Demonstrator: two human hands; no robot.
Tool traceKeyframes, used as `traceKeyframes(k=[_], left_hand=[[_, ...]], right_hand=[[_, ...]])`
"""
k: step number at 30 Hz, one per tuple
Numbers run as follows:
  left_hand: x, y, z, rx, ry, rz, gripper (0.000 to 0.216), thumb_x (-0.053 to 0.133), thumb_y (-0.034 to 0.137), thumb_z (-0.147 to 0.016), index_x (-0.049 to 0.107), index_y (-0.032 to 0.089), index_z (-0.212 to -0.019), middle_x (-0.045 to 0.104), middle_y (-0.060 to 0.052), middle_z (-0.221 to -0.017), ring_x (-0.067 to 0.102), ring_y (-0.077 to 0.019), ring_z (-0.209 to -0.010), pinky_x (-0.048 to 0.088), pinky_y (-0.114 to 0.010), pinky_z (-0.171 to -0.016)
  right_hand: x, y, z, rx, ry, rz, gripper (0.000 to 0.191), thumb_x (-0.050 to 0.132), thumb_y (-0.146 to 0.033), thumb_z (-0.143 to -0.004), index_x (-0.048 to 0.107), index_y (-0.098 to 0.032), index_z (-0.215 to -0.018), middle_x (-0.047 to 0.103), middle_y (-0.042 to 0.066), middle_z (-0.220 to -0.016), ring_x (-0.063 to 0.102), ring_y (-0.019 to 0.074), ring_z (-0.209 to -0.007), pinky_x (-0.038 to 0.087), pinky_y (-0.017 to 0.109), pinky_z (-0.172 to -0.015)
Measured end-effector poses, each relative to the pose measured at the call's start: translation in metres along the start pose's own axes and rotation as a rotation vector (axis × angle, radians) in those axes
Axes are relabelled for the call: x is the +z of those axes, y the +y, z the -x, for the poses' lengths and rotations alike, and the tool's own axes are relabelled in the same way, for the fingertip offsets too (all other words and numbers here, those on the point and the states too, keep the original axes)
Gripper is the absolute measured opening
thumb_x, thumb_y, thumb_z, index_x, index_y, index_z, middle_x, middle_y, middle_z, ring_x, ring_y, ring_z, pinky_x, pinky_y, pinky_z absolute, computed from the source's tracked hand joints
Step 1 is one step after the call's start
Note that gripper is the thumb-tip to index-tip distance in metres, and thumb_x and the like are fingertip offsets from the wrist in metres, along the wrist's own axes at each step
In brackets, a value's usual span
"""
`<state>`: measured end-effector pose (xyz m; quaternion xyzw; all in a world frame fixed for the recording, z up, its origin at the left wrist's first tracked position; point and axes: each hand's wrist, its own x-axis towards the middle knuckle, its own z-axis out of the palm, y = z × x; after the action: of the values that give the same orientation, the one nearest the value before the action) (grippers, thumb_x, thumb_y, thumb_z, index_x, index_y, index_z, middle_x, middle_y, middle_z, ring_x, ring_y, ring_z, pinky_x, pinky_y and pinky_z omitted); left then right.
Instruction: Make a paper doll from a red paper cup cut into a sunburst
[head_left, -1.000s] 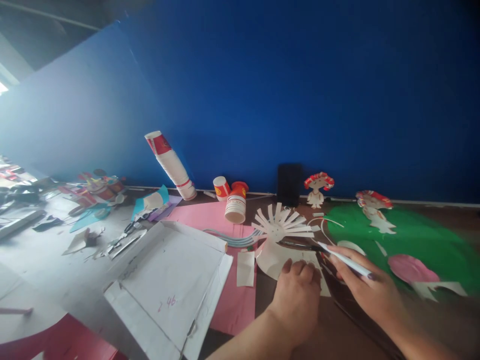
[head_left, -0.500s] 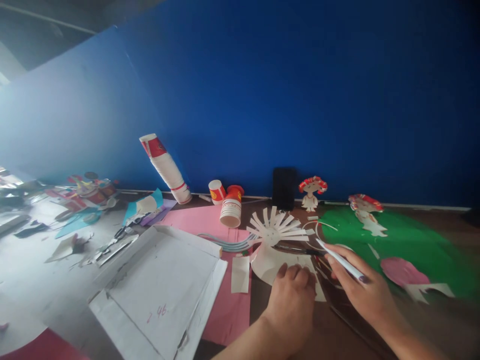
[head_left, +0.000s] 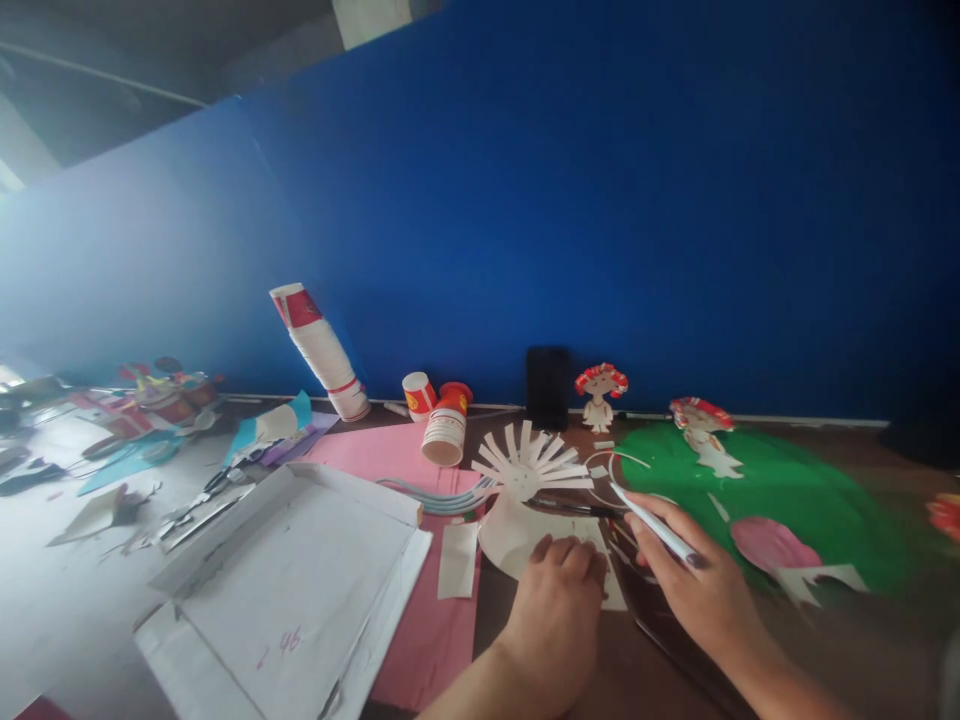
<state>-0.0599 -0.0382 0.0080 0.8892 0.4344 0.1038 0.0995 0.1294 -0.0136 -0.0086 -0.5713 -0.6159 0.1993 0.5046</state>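
My left hand rests on a cream sheet of paper, fingers curled in and tips partly hidden. Between the fingers and thumb of my right hand is a white pen, tilted, with its thin end pointing up and left. That thin end lies over or near a thin pale ring; I cannot tell if they touch. Just beyond the cream paper lies a white paper piece cut into a fan of strips. A small cream rectangle of paper is left of my left hand.
A shallow white box lid overlaps pink paper. Paper cups and a leaning cup stack stand by the blue partition. Two paper figures and a pink cutout are on the right, near green paper.
The whole view has shifted, so the things on the table appear farther left and slightly lower. Both hands keep about the same pose, and the pen is still in my right hand.
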Motion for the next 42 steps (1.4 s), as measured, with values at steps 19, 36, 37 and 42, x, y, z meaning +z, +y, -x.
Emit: traceKeyframes(k=[19,36,37,42], left_hand=[[0.0,0.0,0.001,-0.006,0.023,0.032,0.027,0.046,0.018,-0.092,0.063,0.016,-0.112,0.065,-0.008,-0.116,0.056,-0.0256,-0.106,0.046,-0.041,-0.1],[0.001,0.0,0.0,0.0,0.0,0.021,0.04,0.042,0.017,-0.091,0.06,0.013,-0.127,0.062,-0.012,-0.127,0.054,-0.0288,-0.114,0.043,-0.044,-0.105],[0.001,0.0,0.0,0.001,0.003,0.025,0.04,0.042,0.017,-0.091,0.06,0.013,-0.127,0.062,-0.012,-0.126,0.054,-0.0284,-0.114,0.043,-0.044,-0.105],[0.002,0.0,-0.001,-0.007,0.005,0.045,0.038,0.042,0.018,-0.092,0.062,0.015,-0.123,0.064,-0.011,-0.12,0.055,-0.0277,-0.112,0.044,-0.043,-0.103]], right_hand=[[-0.013,-0.039,-0.007,0.014,0.031,-0.003,0.037,0.052,-0.053,-0.091,0.07,-0.027,-0.111,0.074,0.002,-0.078,0.069,0.017,-0.063,0.056,0.026,-0.056],[-0.031,-0.005,-0.036,0.045,-0.255,0.561,0.048,0.053,-0.036,-0.084,0.06,-0.03,-0.131,0.069,0.008,-0.127,0.07,0.0274,-0.105,0.055,0.038,-0.084],[-0.031,-0.003,-0.039,0.068,-0.272,0.587,0.051,0.054,-0.037,-0.084,0.059,-0.03,-0.134,0.068,0.008,-0.129,0.07,0.0279,-0.105,0.054,0.038,-0.084],[-0.034,0.008,-0.059,0.128,-0.309,0.636,0.054,0.056,-0.037,-0.083,0.058,-0.029,-0.136,0.068,0.009,-0.129,0.071,0.0272,-0.102,0.052,0.037,-0.085]])
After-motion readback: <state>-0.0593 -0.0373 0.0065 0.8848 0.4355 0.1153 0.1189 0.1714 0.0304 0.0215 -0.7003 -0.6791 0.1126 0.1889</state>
